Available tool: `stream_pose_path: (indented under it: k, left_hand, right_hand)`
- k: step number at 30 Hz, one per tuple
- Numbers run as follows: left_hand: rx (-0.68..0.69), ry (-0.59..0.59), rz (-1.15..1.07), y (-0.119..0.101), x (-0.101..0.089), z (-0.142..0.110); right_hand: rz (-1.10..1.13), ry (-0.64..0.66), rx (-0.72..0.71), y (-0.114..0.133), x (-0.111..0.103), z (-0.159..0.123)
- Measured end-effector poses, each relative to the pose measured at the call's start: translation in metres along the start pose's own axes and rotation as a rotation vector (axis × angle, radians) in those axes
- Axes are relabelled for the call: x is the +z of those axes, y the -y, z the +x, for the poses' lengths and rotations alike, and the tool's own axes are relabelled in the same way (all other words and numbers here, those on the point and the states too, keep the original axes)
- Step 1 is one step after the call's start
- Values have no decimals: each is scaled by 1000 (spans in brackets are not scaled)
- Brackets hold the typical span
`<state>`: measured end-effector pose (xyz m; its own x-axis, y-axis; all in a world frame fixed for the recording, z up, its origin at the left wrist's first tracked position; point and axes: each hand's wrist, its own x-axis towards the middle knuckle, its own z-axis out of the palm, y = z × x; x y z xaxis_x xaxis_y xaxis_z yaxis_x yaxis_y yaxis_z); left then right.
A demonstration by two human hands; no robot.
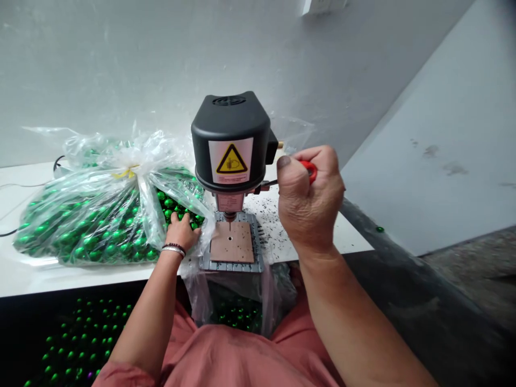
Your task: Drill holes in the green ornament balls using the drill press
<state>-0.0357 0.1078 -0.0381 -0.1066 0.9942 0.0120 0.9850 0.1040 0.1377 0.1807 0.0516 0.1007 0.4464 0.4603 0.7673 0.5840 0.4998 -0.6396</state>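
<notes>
My left hand [182,232] reaches into the opening of a clear plastic bag [147,215] full of shiny green balls [169,203]. Its fingers are apart and touch the balls; their tips are partly hidden. My right hand [310,193] is wrapped round the red-ended feed lever [309,171] of a small black bench drill press [230,141]. Below the motor housing, the drill bit [230,226] points down above a square wooden board [231,250]. A small dark-rimmed hole [229,238] shows in the board, with no ball on it.
Dark shavings [271,226] litter the white table [338,236] right of the drill's grey base [258,252]. Many green balls [80,341] lie below the table at left; more sit in a plastic bag [237,314] near my lap. One ball [379,229] rests by the right wall.
</notes>
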Motion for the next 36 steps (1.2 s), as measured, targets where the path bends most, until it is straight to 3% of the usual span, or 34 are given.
stream_pose_path:
  k: [5,11,14,16,18,22,26,30,36]
  left_hand:
    - [72,16,54,-5,-1,-3]
    - [183,146,115,-2,-10,-1]
    - [168,104,32,0,-14,0]
    - [101,17,-178,1,-20,-5]
    - [24,-7,-558,2,-28,-15]
    - [17,287,-1364,-3,-45,-48]
    - [-10,496,-1648,-16,-46,-72]
    - [22,454,-1470,-25,-34,-76]
    - [221,149,-735,-34,-24,-71]
  right_hand:
    - [-22,-21,-37,-1,-1,-4]
    - [-40,-18,-43,-3,-2,-7]
    - [-52,0,-45,-4,-3,-8]
    - [-55,-1,-63,-5,-3,-8]
    - [-50,-10,-73,-5,-3,-8]
    - [-44,-20,-60,-3,-2,-9]
    - [-37,-26,-72,-3,-3,-10]
    - [-34,-19,-94,-5,-3,-11]
    - [2,-8,-78,-6,-4,-13]
